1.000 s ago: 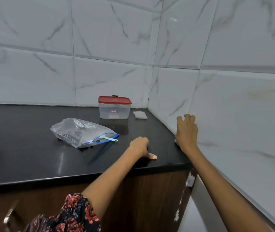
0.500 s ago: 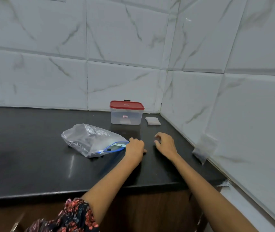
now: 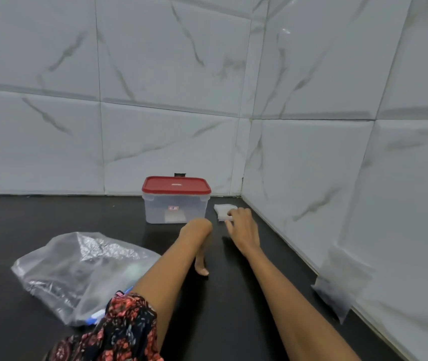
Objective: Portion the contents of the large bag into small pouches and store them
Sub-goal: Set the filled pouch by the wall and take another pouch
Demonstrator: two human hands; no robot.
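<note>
Both hands have slid forward from beside the large crinkled clear plastic zip bag [image 3: 77,272] toward the corner. Left hand [image 3: 199,246] hangs bent down, fingers loose, holding nothing. Right hand [image 3: 241,224] fingers the small white pouch stack [image 3: 222,211]. Beyond, the red-lidded clear plastic box [image 3: 176,201] looks nearly empty.

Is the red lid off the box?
No, the red lid sits flat on top of the clear box, covering it all the way round.
</note>
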